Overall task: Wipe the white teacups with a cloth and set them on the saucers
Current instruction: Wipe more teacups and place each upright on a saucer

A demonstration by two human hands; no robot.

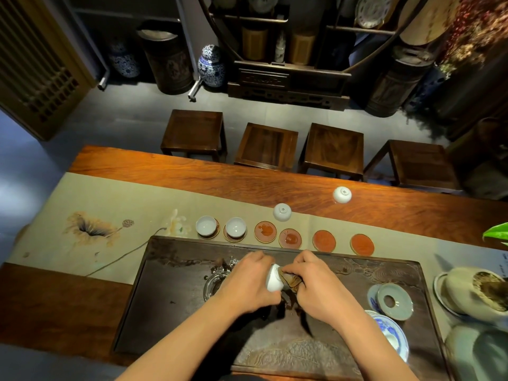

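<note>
Teacup (273,281) gripped sideways in left hand (247,281), mouth toward 3 o'clock; right hand (316,281) pinches cloth (291,283) inside. Nearest empty saucer (265,231) at 12 o'clock.

A: Over the dark tea tray (192,312), the left hand (247,284) grips a white teacup (272,281) on its side; the right hand (316,284) presses a brown cloth (288,283) at its mouth.

B: Past the tray's far edge, six saucers (324,241) in a row. Two cups (206,226) sit on the leftmost pair; two upturned cups (282,212) wait nearer the tabletop's (165,166) far edge.
</note>
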